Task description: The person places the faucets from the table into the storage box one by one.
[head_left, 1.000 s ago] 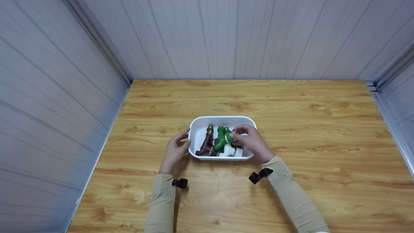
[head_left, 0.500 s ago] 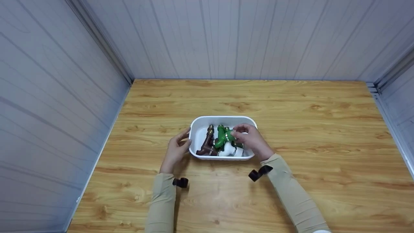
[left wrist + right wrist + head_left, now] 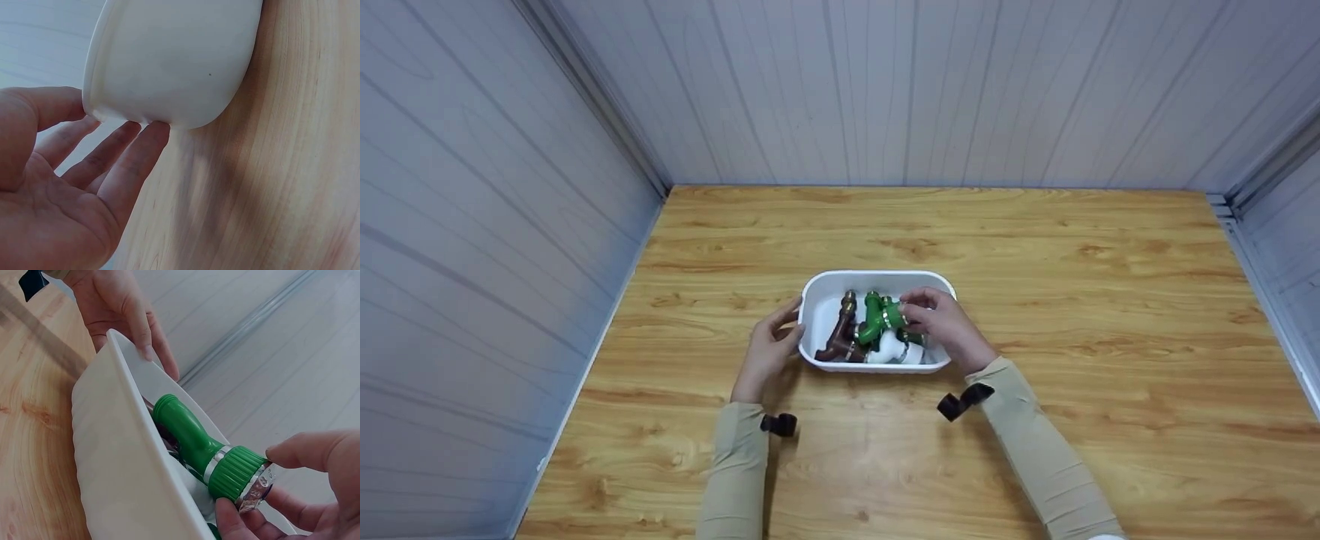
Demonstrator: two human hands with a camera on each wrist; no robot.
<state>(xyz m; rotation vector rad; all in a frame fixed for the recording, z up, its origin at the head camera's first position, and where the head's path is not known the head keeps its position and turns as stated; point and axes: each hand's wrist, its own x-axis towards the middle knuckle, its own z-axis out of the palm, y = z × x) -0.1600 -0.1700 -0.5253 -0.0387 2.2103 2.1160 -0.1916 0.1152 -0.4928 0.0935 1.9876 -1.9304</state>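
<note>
In the head view a white plastic basin [image 3: 877,274] holds several taps. My right hand [image 3: 950,328] pinches the ribbed knob of a green tap [image 3: 874,319] between thumb and fingers; the right wrist view shows the green tap [image 3: 188,430] tilted at the basin's mouth, with a silver band and clear knob end. Brown taps [image 3: 838,337] lie to its left and a white tap [image 3: 891,347] below it. On the basin's left end rests my left hand [image 3: 769,349], thumb at the rim and fingertips against the outer wall [image 3: 163,67]. The lower taps are partly hidden.
The basin stands on a wood-grain table [image 3: 1072,360]. Pale panel walls [image 3: 877,90] rise behind it and at both sides. Black wrist straps with cameras [image 3: 964,401] sit on both sleeves.
The green tap has shifted and turned slightly in my right hand's grip, with more of its knob showing. My left hand and the basin stay almost in place.
</note>
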